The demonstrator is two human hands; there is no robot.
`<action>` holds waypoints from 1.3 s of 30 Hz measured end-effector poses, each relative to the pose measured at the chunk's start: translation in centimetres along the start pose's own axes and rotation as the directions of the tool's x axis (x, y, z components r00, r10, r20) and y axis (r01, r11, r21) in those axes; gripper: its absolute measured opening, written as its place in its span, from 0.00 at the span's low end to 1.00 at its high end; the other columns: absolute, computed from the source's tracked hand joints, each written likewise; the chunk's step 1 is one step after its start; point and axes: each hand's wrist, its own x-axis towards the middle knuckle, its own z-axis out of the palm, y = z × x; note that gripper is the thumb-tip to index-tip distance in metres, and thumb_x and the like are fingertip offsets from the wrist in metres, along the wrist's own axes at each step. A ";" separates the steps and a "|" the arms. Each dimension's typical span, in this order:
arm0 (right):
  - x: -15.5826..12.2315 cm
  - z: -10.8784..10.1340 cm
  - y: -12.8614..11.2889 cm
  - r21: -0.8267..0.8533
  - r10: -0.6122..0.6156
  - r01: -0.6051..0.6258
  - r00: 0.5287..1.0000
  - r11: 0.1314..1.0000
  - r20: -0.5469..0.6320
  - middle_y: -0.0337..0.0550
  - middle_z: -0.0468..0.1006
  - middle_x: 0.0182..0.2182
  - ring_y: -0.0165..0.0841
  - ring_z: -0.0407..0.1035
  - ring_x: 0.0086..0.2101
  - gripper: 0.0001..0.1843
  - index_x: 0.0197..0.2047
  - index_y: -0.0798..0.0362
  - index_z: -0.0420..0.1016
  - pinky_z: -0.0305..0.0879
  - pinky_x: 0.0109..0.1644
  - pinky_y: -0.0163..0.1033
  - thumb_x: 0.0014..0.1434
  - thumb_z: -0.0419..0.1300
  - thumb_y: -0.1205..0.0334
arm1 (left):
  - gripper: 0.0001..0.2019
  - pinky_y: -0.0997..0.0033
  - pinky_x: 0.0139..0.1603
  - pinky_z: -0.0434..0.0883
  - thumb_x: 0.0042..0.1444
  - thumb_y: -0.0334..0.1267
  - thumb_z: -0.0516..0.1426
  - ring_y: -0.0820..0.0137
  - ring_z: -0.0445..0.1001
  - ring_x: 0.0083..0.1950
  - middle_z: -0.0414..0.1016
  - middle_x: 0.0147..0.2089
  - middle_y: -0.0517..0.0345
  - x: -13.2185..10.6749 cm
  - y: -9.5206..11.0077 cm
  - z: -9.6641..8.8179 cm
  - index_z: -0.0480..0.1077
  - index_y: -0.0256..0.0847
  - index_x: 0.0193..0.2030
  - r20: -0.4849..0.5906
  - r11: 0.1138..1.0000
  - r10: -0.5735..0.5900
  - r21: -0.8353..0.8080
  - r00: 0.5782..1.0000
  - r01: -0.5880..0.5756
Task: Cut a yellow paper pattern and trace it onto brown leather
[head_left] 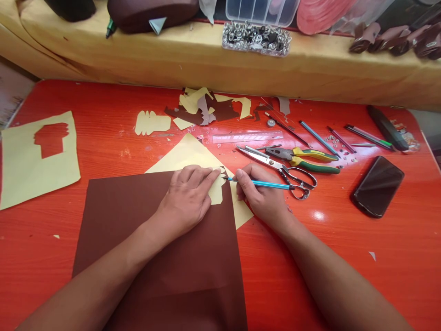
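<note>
A large brown sheet [158, 276] lies in front of me, partly over a pale yellow sheet [186, 154]. My left hand [188, 195] is spread flat on a small pale yellow cut-out template [216, 192] at the brown sheet's upper right corner. Part of the template is hidden under the fingers; its notched edge shows on the right. My right hand [257, 191] grips a slim blue pen [272, 185]. The pen's tip touches the template's notched edge, just right of my left fingertips.
Scissors [275, 163], pliers [303, 158] and a phone [377, 186] lie to the right, with several pens beyond. A clear ruler [246, 137] and scraps [223, 108] lie behind. A yellow sheet with a cut-out hole [20, 170] is at left. Snap fasteners [257, 39] sit on the ledge.
</note>
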 end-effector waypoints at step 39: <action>-0.1 -0.1 0.4 0.008 -0.005 0.005 1.000 1.000 0.001 0.36 0.75 0.21 0.36 0.71 0.22 0.21 0.32 0.46 0.70 0.67 0.28 0.40 0.76 0.57 0.47 | 0.29 0.46 0.64 0.64 0.65 0.29 0.53 0.49 0.67 0.64 0.76 0.64 0.45 0.0 0.1 -0.1 0.68 0.46 0.73 0.010 1.000 -0.015 -0.010 1.000 0.015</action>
